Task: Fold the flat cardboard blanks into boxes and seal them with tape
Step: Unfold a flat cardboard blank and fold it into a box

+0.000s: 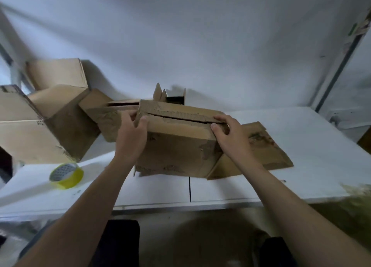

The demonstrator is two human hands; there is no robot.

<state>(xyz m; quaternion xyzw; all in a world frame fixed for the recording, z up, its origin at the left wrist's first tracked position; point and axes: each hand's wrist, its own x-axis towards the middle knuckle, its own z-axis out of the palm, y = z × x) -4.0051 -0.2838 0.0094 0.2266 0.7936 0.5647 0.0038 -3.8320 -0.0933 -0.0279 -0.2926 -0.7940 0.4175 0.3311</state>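
One tape roll sits by the front left edge of the bench. One box is mid-bench, with the left grip and right grip clamped on its two ends. Several more boxes pile at the back left.

Box sits mid worktop, top flaps folded down w/ a dark slit btwn them, no tape seen on the seam. Left hand grips box's left end, thumb on the near flap, fingers wrapped round the side. Right hand grips the right end, fingers on the far flap, thumb on the near one. Flat cardboard piece lies just right of box, touching it. Yellow tape roll on its side at worktop's left, apart from box. Pile of boxes stacked at left vs. white wall; small open box behind.
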